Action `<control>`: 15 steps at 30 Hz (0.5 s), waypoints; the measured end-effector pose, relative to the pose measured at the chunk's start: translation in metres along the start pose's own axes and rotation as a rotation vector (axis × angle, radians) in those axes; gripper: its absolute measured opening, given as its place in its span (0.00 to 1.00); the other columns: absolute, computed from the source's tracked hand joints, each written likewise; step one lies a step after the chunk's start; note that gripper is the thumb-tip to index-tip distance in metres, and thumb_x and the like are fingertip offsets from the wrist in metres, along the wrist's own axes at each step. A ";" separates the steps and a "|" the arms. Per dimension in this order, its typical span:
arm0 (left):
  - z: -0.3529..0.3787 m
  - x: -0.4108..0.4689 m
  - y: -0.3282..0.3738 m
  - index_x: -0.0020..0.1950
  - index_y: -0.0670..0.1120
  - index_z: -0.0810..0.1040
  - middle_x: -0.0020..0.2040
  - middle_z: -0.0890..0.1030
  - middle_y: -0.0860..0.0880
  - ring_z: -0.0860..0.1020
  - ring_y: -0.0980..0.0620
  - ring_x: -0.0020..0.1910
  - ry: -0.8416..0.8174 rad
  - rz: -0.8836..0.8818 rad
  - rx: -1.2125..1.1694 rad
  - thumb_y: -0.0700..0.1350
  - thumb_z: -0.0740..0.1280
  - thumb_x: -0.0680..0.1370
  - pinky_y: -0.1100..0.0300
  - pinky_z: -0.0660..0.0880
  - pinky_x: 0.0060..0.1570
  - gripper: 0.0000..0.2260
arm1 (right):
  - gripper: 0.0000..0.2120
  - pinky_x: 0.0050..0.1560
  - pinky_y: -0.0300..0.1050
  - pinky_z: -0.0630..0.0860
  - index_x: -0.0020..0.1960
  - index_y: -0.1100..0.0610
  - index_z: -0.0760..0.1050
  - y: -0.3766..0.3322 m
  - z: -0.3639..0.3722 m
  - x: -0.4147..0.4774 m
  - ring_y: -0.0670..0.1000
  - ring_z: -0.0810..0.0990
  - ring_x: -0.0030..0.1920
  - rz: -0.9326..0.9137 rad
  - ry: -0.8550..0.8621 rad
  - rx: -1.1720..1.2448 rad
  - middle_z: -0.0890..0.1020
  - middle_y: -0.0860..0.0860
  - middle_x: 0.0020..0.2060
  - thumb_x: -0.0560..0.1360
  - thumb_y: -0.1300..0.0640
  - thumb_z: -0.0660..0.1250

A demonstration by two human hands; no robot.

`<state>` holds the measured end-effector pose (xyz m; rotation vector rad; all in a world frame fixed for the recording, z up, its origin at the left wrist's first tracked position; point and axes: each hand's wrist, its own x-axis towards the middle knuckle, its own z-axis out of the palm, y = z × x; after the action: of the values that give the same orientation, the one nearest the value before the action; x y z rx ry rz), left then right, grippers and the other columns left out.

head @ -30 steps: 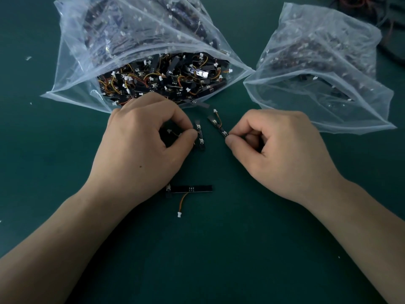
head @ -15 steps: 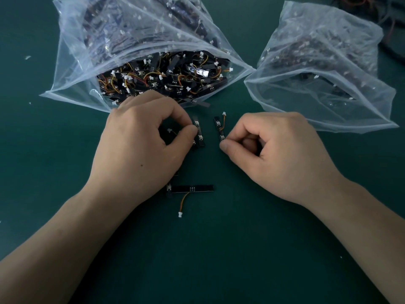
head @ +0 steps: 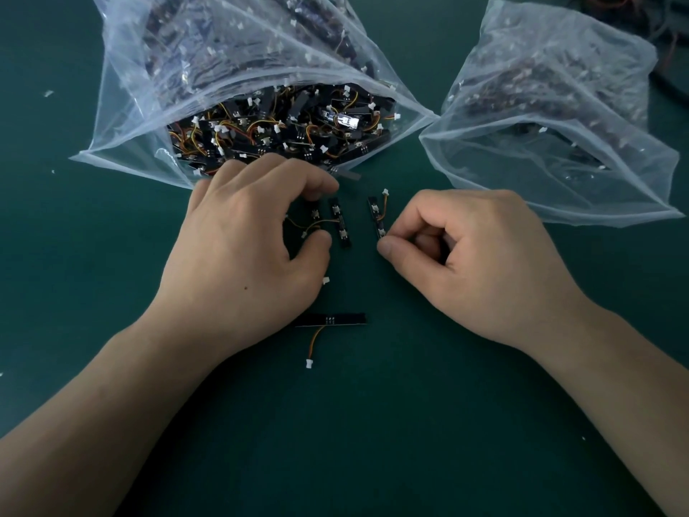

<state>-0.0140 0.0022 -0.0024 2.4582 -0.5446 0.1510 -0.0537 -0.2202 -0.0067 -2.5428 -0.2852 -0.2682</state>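
Observation:
Small black circuit strips with orange-yellow wires and white plugs lie on a dark green mat [head: 373, 423]. My left hand [head: 246, 251] curls over one strip [head: 315, 210] and its wire, with the index tip at the far end and the thumb at the near end. A second strip [head: 340, 223] lies free just right of that thumb. My right hand [head: 473, 263] pinches the near end of a third strip [head: 376, 218] between thumb and index finger; the strip points away from me. A fourth strip [head: 330, 320] lies crosswise near my left wrist, its plug [head: 308, 363] trailing toward me.
An open clear plastic bag [head: 123, 143] crammed with several more strips lies beyond my left hand, its mouth facing me. A second clear bag [head: 559, 188] lies at the right. Dark cables [head: 671, 28] are at the far right corner. White scraps dot the mat.
My right hand has swung its strip from slanting to pointing straight away. My left thumb and index finger have spread apart, uncovering a strip and its wire.

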 end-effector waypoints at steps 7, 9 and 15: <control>0.000 -0.001 0.000 0.65 0.54 0.81 0.57 0.78 0.60 0.73 0.51 0.56 0.001 0.007 -0.002 0.48 0.66 0.74 0.46 0.71 0.66 0.19 | 0.04 0.34 0.44 0.70 0.49 0.45 0.83 0.001 -0.001 -0.001 0.45 0.74 0.33 -0.011 -0.007 0.017 0.75 0.43 0.29 0.77 0.45 0.74; -0.001 -0.001 0.000 0.65 0.53 0.80 0.57 0.79 0.59 0.73 0.51 0.56 0.004 0.005 -0.003 0.47 0.65 0.74 0.45 0.71 0.66 0.20 | 0.04 0.34 0.43 0.69 0.49 0.45 0.84 0.002 -0.001 -0.001 0.46 0.74 0.32 -0.019 -0.014 0.038 0.74 0.44 0.29 0.77 0.46 0.75; -0.002 -0.001 0.003 0.66 0.53 0.79 0.56 0.79 0.60 0.73 0.53 0.56 -0.002 -0.022 -0.028 0.48 0.65 0.73 0.44 0.71 0.67 0.21 | 0.04 0.34 0.44 0.69 0.51 0.44 0.85 0.003 -0.002 -0.001 0.48 0.74 0.33 -0.021 -0.022 0.033 0.75 0.44 0.30 0.77 0.46 0.74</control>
<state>-0.0157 0.0018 0.0006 2.4364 -0.5166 0.1310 -0.0539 -0.2244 -0.0069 -2.5126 -0.3224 -0.2411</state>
